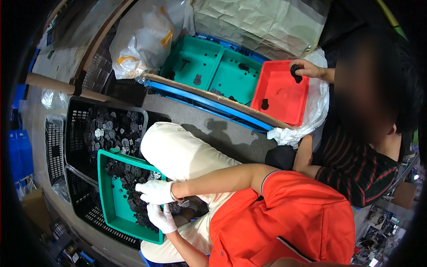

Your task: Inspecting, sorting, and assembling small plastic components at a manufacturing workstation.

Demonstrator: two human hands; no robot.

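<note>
Both my hands wear white gloves and meet over a green tray (106, 196) that holds many small black parts (129, 178). My right hand (155, 191) is the upper one in the head view, its fingers bent and drawn together. Just below it, my left hand (162, 219) has thumb and fingers closed toward the right hand's fingertips. Whatever they pinch is too small and covered to make out. The tray rests tilted on a black crate, close to my knees.
Behind the tray, a black crate (144, 116) is heaped with dark round parts. Green trays (213, 73) and a red tray (278, 71) stand on a blue-edged bench. A co-worker's hand (307, 69) holds a black part over the red tray. A plastic bag (142, 40) sits beside the bench.
</note>
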